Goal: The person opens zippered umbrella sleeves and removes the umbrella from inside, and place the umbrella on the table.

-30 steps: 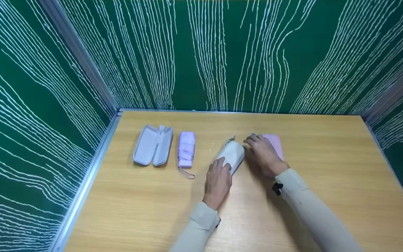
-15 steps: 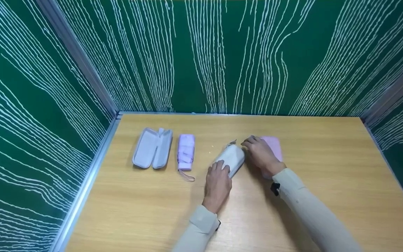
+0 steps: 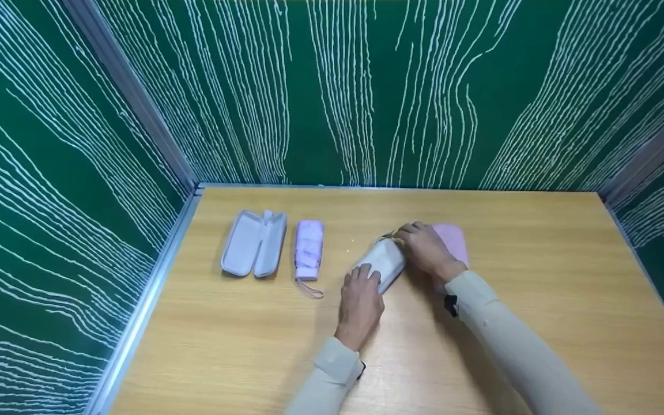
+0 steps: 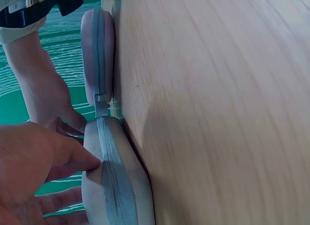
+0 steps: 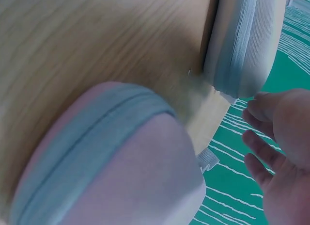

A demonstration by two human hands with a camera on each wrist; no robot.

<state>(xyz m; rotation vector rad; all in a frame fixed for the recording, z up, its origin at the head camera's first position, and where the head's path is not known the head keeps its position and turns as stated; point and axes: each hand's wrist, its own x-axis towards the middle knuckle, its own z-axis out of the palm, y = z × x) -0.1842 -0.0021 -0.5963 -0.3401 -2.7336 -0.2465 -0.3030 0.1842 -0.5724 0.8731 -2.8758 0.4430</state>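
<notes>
My left hand [image 3: 361, 300] grips the near part of a cream zippered case [image 3: 387, 257], thumb and fingers on its sides. The case lies slanted on the table, its grey zip [image 4: 114, 181] running along the side. At its far end is my right hand [image 3: 426, 248], fingertips right at the corner by a small fabric tab [image 5: 228, 97]. In the right wrist view those fingers are loosely bent and apart, with nothing visible between them. A pink zippered case [image 5: 140, 171] lies under and beside the right forearm, partly hidden in the head view [image 3: 453, 241].
On the left, a grey case [image 3: 244, 245] lies unfolded, both halves facing up. Beside it lies a folded lilac umbrella [image 3: 309, 248] with a wrist loop [image 3: 310, 290]. Green panels with white lines [image 3: 424, 86] wall the wooden table [image 3: 222, 346] at the back and sides.
My right hand has shifted slightly left, from beside the cream case onto its far end. My left hand has kept its grip on the case, which stays in about the same place.
</notes>
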